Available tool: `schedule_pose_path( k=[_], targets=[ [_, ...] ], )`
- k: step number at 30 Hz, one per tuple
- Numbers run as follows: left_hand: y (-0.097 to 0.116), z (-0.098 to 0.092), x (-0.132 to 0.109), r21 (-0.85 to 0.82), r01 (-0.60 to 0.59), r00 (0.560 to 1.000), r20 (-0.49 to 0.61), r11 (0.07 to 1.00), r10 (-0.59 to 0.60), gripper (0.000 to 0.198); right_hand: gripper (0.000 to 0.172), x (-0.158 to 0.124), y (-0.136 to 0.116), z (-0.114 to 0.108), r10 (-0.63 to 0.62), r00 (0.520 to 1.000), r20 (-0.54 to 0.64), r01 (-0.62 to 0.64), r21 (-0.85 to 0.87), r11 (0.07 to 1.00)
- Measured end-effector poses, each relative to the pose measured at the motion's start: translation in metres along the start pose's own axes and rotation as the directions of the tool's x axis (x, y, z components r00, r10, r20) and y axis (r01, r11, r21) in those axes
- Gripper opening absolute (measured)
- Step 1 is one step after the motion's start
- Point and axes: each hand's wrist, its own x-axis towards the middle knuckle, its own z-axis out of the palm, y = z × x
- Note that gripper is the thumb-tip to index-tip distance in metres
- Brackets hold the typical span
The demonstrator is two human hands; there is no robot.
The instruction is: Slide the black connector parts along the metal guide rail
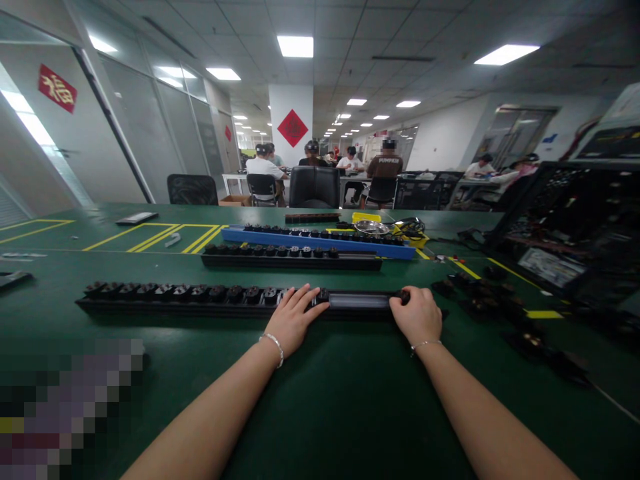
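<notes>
A long black power-strip housing [165, 308] lies across the green table, with a row of black socket modules [219, 294] filling its left and middle part. Over the right end of that row, my left hand [296, 315] rests with its fingers stretched out on the modules. A bare grey stretch of channel [357, 301] shows between my two hands. At the housing's right end, my right hand [418, 313] has its fingers closed around a black socket module [401, 295], mostly covered by the fingers.
Behind lie a second black strip [290, 261], a blue strip [320, 241] and a metal bowl [371, 228]. Loose black parts [500, 300] are scattered at right, beside an open black case [555, 227]. A blurred-out object [75, 407] lies front left. Several people sit at far tables.
</notes>
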Motion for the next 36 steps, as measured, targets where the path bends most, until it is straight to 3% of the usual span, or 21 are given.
schedule_pose_path(
  k=[36],
  targets=[
    [0.0007,-0.0019,-0.0002,-0.006,0.005,1.000,0.012,1.000,-0.005,0.059,0.037,0.0061,0.0076,-0.0057,0.067,0.997,0.033,-0.066,-0.044,0.997]
  ],
)
